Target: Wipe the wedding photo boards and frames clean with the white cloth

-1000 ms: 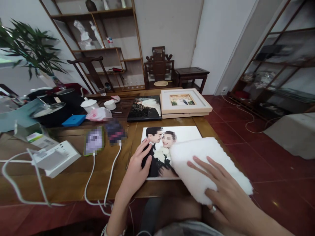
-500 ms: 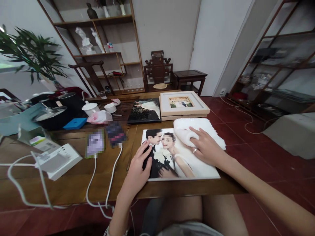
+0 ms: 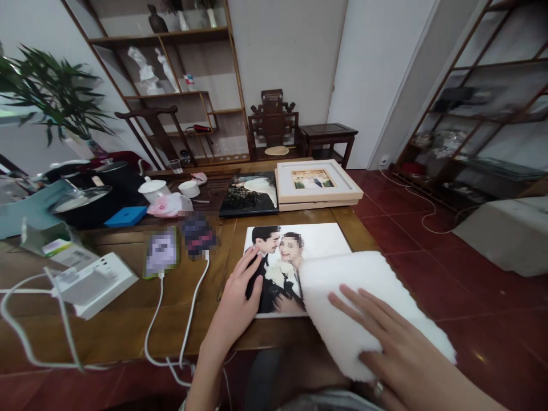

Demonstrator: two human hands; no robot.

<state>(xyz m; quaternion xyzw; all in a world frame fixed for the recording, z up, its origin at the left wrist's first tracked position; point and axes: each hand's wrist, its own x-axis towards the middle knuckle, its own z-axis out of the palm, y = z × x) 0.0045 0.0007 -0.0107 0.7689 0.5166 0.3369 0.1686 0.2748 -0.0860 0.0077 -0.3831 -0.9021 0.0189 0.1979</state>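
A glossy wedding photo panel (image 3: pixel 285 279) of a couple lies flat at the table's near edge. Spread over its left side, my left hand (image 3: pixel 237 291) rests flat with fingers apart. My right hand (image 3: pixel 381 331), wearing a ring, lies on a fluffy white towel (image 3: pixel 355 274). Its fingers are stretched over the fabric and the thumb presses into a fold by the near edge. The towel covers the panel's lower right part and hangs past the table's front edge. How firmly the fingers grip it is partly hidden.
Behind the panel lie a dark photo panel (image 3: pixel 250 194) and a light wooden picture frame (image 3: pixel 319 185). To the left are two phones with cables, a white box (image 3: pixel 105 282), a blue box (image 3: pixel 125 216), a pink-white bag (image 3: pixel 170 204), a teapot (image 3: pixel 153 190) and a dark pot (image 3: pixel 83 202).
My right hand has drawn the towel toward me, from the panel's upper right to its lower right and over the table edge. My left hand stays on the panel.
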